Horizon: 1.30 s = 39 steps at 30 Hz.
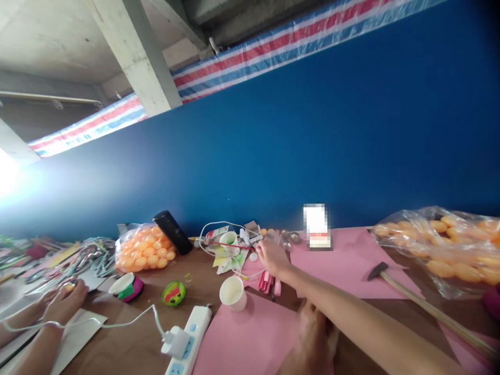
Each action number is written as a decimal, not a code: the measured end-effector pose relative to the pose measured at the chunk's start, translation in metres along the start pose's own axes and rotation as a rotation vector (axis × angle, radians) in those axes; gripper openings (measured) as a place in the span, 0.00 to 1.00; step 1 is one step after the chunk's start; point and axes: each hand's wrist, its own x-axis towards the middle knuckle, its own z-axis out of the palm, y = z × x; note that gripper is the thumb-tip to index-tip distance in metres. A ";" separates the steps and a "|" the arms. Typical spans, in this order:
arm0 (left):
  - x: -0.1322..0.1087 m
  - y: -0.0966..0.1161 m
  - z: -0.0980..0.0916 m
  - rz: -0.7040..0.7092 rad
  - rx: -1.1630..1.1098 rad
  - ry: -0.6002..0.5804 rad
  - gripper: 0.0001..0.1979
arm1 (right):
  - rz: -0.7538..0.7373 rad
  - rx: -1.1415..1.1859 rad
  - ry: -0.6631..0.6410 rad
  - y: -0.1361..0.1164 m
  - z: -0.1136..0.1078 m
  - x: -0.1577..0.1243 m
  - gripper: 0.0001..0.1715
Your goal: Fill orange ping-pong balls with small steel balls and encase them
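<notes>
My right hand reaches forward over the brown table into a clutter of small things. Its fingers curl down beside a white cable and a thin red stick, and I cannot make out what they hold. A bunch of pink and red sticks lies just under the wrist. My left hand lies flat by the edge of a pink paper sheet, partly hidden under my right forearm, with its fingers stretched out.
A white paper cup stands near a power strip. Bags of orange balls lie left and right. A hammer rests on the right. Another person's hands work at the left. A blue wall closes the back.
</notes>
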 end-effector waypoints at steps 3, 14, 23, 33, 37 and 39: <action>0.000 -0.002 0.002 0.078 0.022 0.023 0.19 | 0.074 -0.051 0.030 0.019 -0.014 0.006 0.15; 0.001 -0.015 0.008 0.123 0.107 0.031 0.23 | 0.159 -0.119 0.003 0.020 -0.032 0.019 0.15; 0.002 -0.003 -0.001 0.087 0.100 -0.015 0.22 | 0.157 -0.053 0.006 0.005 -0.017 0.027 0.13; -0.001 -0.008 0.003 0.128 0.085 0.048 0.21 | 0.139 0.034 0.025 0.028 -0.032 -0.009 0.13; 0.001 -0.015 0.005 0.180 0.097 0.049 0.24 | 0.121 0.069 0.040 0.059 -0.050 -0.061 0.11; 0.004 -0.018 0.005 0.182 0.116 0.080 0.23 | 0.144 0.063 0.054 0.076 -0.057 -0.096 0.10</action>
